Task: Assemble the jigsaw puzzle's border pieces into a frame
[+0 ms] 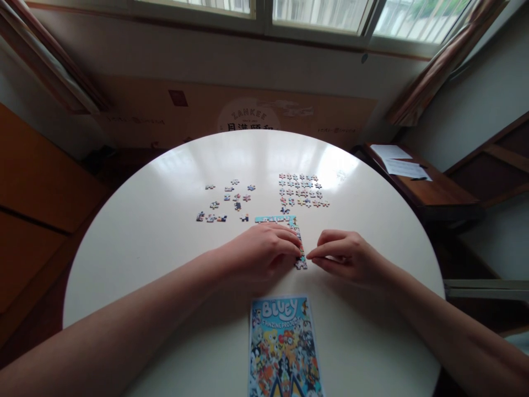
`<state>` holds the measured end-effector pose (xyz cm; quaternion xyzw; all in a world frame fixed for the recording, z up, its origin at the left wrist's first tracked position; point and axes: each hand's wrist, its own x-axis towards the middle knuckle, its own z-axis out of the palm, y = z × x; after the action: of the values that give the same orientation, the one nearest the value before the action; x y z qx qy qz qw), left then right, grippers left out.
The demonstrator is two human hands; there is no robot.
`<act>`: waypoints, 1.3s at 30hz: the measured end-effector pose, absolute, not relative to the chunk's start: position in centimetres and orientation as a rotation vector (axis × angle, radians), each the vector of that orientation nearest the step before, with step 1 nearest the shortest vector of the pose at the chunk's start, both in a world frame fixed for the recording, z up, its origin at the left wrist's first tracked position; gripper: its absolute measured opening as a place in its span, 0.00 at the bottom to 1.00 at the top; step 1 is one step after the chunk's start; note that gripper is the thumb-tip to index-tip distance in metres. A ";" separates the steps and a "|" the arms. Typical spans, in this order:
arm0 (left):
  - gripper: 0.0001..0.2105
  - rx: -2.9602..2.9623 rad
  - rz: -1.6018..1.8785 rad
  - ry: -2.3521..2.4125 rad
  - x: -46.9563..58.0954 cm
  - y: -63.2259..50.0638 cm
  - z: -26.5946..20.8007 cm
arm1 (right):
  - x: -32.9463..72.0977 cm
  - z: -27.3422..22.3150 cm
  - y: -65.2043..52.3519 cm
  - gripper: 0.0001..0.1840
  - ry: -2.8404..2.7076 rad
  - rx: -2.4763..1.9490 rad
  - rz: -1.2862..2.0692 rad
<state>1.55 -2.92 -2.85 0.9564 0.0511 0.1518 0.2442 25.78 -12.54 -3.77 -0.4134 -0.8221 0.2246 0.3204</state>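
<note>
Joined jigsaw pieces form an L-shaped puzzle corner [275, 219], with a light-blue strip along its top and a narrow column down its right side. My left hand [268, 245] lies over the inside of that corner, fingers bent together and fingertips on the right column, hiding part of it. Just right of the column's lower end, my right hand [347, 255] has its thumb and forefinger pinched; whatever may be between them is too small to make out. A single dark puzzle piece [285, 210] lies just above the blue strip.
Loose jigsaw pieces lie in rows [303, 193] at the back right, others scattered [237, 197] at the back left. A colourful Bluey picture sheet [285, 347] lies near me on the round white table [165, 182]. Beyond its right edge stands a wooden side table [446, 193] with papers.
</note>
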 end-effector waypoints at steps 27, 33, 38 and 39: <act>0.21 2.448 0.366 0.213 2.0 -2.8 -3.1 | 25.9 -4.1 -12.7 0.07 -2.309 -1.163 0.475; 0.19 2.567 0.404 0.213 1.8 -2.9 -3.4 | 26.0 -4.1 -12.4 0.07 -2.268 -1.129 0.547; 0.19 2.659 0.467 0.201 1.8 -3.0 -3.8 | 26.2 -4.2 -12.2 0.07 -2.190 -1.081 0.627; 0.19 2.666 0.478 0.201 1.8 -3.0 -3.8 | 26.2 -4.2 -12.1 0.07 -2.186 -1.080 0.628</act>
<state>1.79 -2.97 -3.83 0.9594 0.0724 0.1719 0.2115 26.23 -12.13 -4.18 -0.4084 -0.8262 0.2375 0.3069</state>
